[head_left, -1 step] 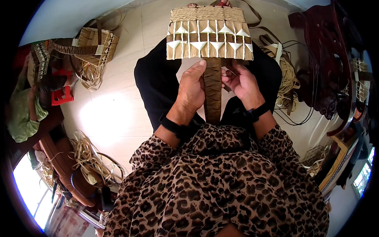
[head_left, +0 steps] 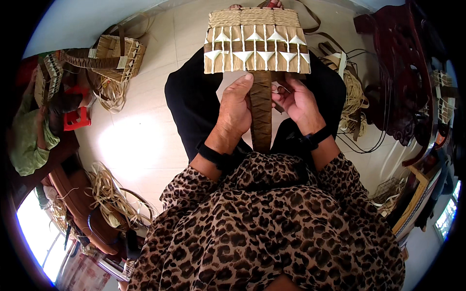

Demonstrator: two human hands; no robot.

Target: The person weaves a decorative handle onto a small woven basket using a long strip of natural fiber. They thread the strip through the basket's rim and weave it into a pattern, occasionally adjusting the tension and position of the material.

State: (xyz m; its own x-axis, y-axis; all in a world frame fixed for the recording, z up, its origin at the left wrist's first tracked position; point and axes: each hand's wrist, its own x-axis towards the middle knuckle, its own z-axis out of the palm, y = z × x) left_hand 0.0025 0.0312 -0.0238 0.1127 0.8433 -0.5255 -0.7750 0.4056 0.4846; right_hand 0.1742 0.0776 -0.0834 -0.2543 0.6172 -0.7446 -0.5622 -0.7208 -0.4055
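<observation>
A woven straw basket (head_left: 257, 48) with white triangle and cord trim, a brown band and a braided rim is above my lap, between my knees. From its near edge a brown wrapped strap (head_left: 261, 111) runs down toward my body. My left hand (head_left: 236, 104) is closed on the strap's left edge, its thumb up against the side and its other fingers hidden behind. On the strap's right side, just below the basket, my right hand (head_left: 298, 103) has its fingers curled in a pinch. A small pale bit shows at those fingertips, too small to name.
Another basket (head_left: 119, 56) with a brown handle stands at the far left, near a person in a green garment (head_left: 31, 140). Bundles of fibre strips (head_left: 109, 196) lie on the left floor, with more strands (head_left: 354, 102) at right. Carved dark furniture (head_left: 398, 72) stands on the right.
The basket has shifted very slightly left. At the far left, the other person has moved a little; my hands keep their places.
</observation>
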